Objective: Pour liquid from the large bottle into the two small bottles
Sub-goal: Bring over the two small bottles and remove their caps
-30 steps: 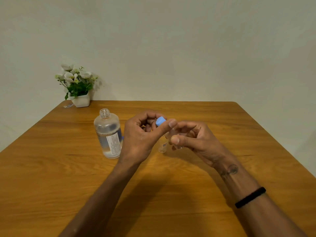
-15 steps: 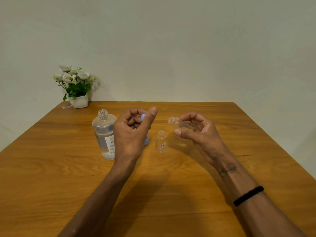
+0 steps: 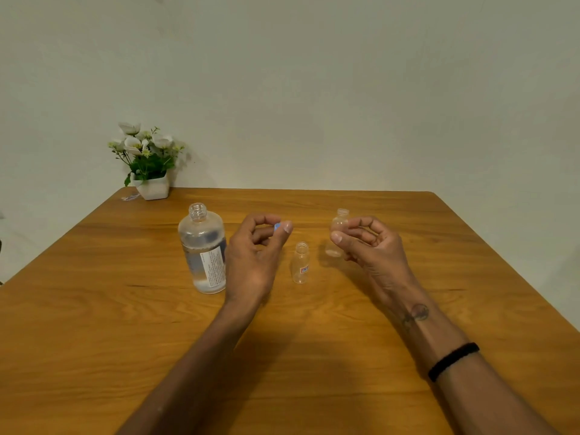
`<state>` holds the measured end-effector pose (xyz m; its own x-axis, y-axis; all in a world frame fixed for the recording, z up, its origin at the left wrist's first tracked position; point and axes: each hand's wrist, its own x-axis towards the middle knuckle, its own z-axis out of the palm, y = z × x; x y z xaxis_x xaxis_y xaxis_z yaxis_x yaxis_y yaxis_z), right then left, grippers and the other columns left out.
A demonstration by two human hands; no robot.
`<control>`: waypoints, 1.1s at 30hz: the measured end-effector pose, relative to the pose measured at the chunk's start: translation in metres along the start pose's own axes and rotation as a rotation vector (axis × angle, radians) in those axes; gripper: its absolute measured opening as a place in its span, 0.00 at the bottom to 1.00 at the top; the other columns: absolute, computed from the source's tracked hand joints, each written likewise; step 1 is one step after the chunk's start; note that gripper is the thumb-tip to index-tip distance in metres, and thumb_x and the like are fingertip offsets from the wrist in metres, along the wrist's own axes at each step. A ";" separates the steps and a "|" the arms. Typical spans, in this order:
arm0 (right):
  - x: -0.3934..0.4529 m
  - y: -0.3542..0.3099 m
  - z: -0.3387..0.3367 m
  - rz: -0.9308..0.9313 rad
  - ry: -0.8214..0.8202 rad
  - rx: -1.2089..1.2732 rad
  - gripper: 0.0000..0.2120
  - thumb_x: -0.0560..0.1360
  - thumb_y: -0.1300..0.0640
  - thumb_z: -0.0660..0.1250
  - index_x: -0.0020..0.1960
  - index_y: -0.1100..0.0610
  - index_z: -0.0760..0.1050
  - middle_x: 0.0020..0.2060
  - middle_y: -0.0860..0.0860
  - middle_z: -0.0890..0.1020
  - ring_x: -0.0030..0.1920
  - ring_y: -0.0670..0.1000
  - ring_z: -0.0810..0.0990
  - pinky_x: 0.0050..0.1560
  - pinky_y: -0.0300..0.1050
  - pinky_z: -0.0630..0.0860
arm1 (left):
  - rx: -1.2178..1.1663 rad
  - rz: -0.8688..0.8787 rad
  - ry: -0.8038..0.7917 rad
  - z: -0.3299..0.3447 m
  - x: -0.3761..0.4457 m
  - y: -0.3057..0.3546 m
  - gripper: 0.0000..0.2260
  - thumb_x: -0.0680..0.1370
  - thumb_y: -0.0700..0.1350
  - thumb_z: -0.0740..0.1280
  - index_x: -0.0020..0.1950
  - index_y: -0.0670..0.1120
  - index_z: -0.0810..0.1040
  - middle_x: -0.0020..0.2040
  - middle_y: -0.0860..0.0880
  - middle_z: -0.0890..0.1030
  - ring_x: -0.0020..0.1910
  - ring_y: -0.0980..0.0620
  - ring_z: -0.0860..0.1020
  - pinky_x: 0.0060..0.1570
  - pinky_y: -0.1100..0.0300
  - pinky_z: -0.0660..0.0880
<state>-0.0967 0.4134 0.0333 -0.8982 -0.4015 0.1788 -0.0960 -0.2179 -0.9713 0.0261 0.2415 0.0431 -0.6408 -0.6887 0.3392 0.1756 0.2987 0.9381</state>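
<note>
We see the large bottle (image 3: 203, 251) standing upright and uncapped on the desk (image 3: 94, 309), just beside the back of our left hand (image 3: 251, 262), with clear liquid filling its lower part. One small bottle (image 3: 300, 262) stands upright and open on the desk between our two hands, touching neither. The other small bottle (image 3: 337, 233) is off the desk, held roughly upright in our right hand (image 3: 373, 246), whose fingers (image 3: 361, 224) curl round it with the thumb pressing its near side. The left hand's fingers (image 3: 266, 219) are curled, and thumb and forefinger pinch a small blue cap (image 3: 277, 227) at their tips, above and to the left of the standing small bottle. A black band (image 3: 453, 361) sits on the right wrist. Far beyond the left fingers, a white pot of flowers (image 3: 150, 171) stands at the desk's back corner against the wall (image 3: 314, 89).
</note>
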 end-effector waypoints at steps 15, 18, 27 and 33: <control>-0.004 0.013 0.001 -0.062 -0.085 -0.453 0.18 0.70 0.58 0.84 0.57 0.52 0.82 0.51 0.45 0.88 0.46 0.39 0.85 0.44 0.30 0.80 | 0.247 0.005 0.019 -0.016 -0.045 -0.023 0.10 0.78 0.53 0.75 0.56 0.53 0.81 0.47 0.61 0.82 0.50 0.70 0.79 0.44 0.74 0.76; -0.007 0.015 0.001 -0.080 -0.095 -0.578 0.17 0.70 0.57 0.84 0.55 0.49 0.82 0.50 0.44 0.87 0.43 0.40 0.84 0.43 0.30 0.80 | 0.301 -0.009 0.035 -0.020 -0.046 -0.026 0.11 0.77 0.55 0.76 0.56 0.53 0.82 0.48 0.60 0.82 0.50 0.61 0.81 0.47 0.67 0.78; -0.015 0.016 -0.002 -0.044 -0.093 -0.639 0.42 0.68 0.51 0.85 0.77 0.45 0.70 0.59 0.44 0.81 0.52 0.44 0.84 0.51 0.39 0.84 | 0.479 0.025 0.034 -0.018 -0.044 -0.034 0.17 0.78 0.52 0.75 0.65 0.47 0.84 0.52 0.53 0.85 0.45 0.60 0.80 0.43 0.72 0.74; -0.044 0.008 -0.003 -0.046 0.033 -0.626 0.44 0.71 0.49 0.83 0.81 0.44 0.64 0.61 0.46 0.79 0.55 0.46 0.83 0.52 0.42 0.83 | 0.455 0.033 0.068 -0.019 -0.049 -0.025 0.17 0.80 0.53 0.73 0.65 0.46 0.82 0.58 0.50 0.83 0.41 0.62 0.80 0.40 0.73 0.74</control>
<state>-0.0598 0.4323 0.0174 -0.8989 -0.3746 0.2272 -0.3587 0.3316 -0.8726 0.0673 0.2557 0.0040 -0.5872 -0.7112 0.3865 -0.1608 0.5704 0.8055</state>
